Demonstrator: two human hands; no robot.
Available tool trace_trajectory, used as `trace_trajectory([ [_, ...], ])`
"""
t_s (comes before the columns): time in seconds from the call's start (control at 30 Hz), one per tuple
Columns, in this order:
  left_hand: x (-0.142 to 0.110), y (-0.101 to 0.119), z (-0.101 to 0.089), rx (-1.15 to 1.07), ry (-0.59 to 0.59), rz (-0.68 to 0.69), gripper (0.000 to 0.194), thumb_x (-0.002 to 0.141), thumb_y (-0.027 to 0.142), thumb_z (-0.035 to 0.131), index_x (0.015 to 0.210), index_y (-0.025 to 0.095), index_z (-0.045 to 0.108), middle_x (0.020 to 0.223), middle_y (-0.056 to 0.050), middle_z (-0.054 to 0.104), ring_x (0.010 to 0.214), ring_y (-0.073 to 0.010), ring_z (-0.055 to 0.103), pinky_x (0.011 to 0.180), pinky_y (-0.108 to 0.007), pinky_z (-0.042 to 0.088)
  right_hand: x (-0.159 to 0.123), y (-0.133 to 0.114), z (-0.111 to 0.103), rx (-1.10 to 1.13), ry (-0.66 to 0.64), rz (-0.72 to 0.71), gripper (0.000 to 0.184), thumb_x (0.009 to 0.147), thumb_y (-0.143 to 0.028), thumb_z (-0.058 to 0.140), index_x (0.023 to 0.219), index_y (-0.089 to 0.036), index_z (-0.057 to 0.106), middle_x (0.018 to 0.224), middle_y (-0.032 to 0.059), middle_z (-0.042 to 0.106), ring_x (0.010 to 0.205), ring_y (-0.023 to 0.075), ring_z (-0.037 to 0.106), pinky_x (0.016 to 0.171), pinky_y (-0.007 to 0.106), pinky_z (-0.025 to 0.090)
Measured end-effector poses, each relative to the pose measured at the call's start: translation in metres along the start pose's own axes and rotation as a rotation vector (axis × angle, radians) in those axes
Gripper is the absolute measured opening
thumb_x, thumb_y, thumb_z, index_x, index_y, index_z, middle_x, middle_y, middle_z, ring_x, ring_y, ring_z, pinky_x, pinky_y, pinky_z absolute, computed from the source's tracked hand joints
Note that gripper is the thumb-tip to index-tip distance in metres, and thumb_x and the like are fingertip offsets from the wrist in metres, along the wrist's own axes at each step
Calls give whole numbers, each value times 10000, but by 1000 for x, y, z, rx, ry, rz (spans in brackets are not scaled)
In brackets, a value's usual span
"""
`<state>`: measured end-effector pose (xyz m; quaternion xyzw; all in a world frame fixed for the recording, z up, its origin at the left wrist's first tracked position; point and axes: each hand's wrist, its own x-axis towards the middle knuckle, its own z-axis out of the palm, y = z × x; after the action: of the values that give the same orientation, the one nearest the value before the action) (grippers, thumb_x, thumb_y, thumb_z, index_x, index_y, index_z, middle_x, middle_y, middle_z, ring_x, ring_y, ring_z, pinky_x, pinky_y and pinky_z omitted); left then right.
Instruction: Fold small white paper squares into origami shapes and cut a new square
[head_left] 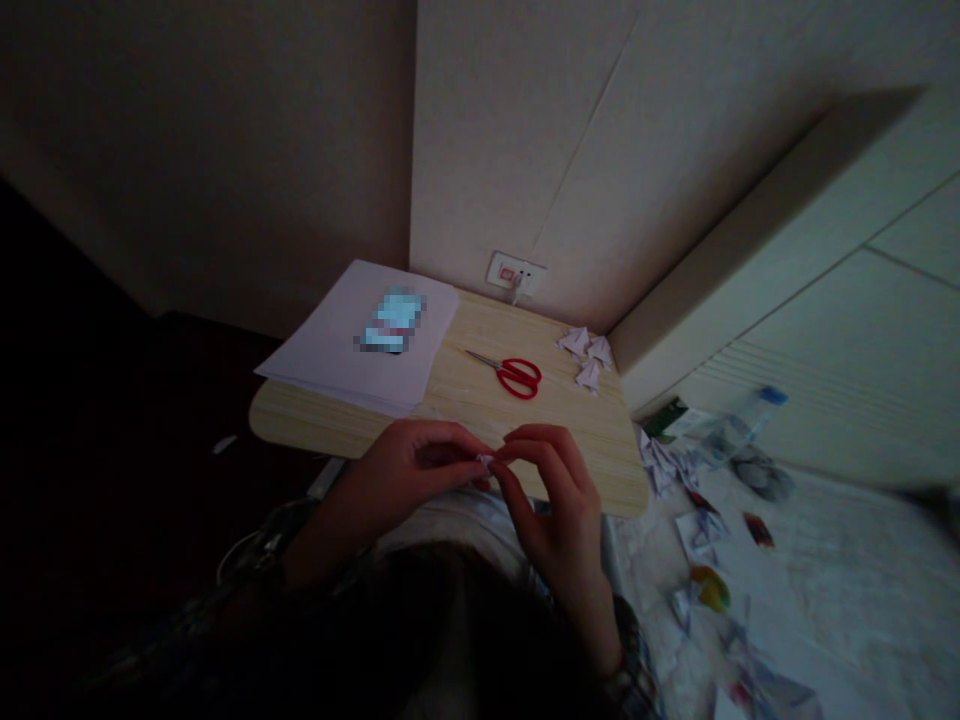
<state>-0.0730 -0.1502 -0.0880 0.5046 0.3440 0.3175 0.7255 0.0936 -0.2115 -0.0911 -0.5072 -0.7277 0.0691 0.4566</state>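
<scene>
Between the fingertips of both hands, at the table's near edge, is a small folded piece of white paper (485, 460). My left hand (420, 455) pinches it from the left. From the other side, the thumb and fingers of my right hand (551, 490) close on it. Much of the paper is hidden by the fingers. Beyond the hands, red-handled scissors (517, 376) lie with their points to the left. Several folded paper pieces (589, 375) sit at the table's far right corner.
A stack of white paper (322, 340) with a lit phone (394, 320) on it covers the left of the wooden table (480, 330). A wall socket (516, 273) is behind. To the right, a white sheet (847, 570) bears a plastic bottle (739, 425) and more folded paper (664, 465).
</scene>
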Motion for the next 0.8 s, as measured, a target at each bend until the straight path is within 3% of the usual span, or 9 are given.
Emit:
trace_trajectory([
  [0.13,13,-17,-4,-9,30,-27,197,666,275,828,764,155,705,696,-13,764,697,-168,721,706,-276,554,-1,15,12,111,58,149,131,881,-136,631,974,-219,592,936,29,616,815,162,588,708,287,501],
  [0.23,24,-31,-7,10,67,-24,276,651,350,834,727,157,651,661,-20,750,675,-175,724,655,-268,548,-5,33,24,227,8,390,144,831,-197,664,962,-202,605,917,32,633,774,166,600,694,300,502],
  [0.3,30,-40,-10,29,82,-21,305,656,393,817,736,165,631,674,-25,751,703,-193,738,676,-289,562,-9,44,32,274,-40,456,107,831,-241,648,919,-193,614,883,34,660,746,166,631,677,298,521],
  [0.47,43,-67,-16,168,125,15,290,656,446,749,711,183,642,689,-27,743,703,-217,727,683,-331,568,-15,65,49,314,-110,534,163,849,-330,614,757,-196,615,695,7,669,681,168,656,650,280,541],
  [0.7,50,-87,-26,531,290,144,53,705,232,723,683,186,706,727,-25,705,709,-195,640,711,-311,496,-23,83,70,205,-103,582,112,800,-264,631,704,-206,626,671,8,645,642,167,586,624,280,468],
  [0.8,52,-90,-27,652,318,164,62,705,177,731,648,189,709,698,-19,689,691,-186,619,692,-299,477,-25,88,75,159,-108,584,94,796,-234,628,706,-206,635,684,13,642,643,170,567,628,286,447],
])
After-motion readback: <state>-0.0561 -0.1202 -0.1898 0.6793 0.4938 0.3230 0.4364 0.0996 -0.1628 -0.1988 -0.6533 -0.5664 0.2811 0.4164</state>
